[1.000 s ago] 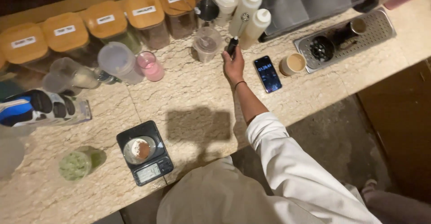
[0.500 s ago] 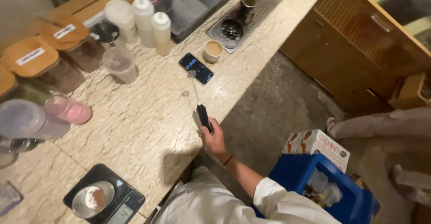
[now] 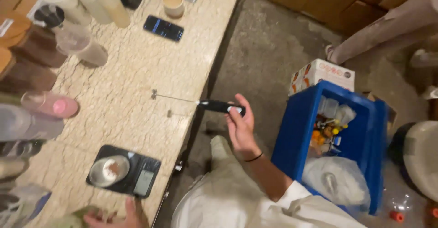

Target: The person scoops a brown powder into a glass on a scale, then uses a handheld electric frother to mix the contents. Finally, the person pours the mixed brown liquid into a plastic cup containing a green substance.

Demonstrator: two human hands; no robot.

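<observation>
Warm, dim indoor light falls from above onto the counter, shadows are soft, and motion blur smears its left edge and the floor.

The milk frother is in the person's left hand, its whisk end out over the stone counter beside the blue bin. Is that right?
Not quite. The head view shows the right hand holding the milk frother; the left hand is down by the scale. The rest stands: the whisk end reaches over the counter, the blue bin beside.
</observation>
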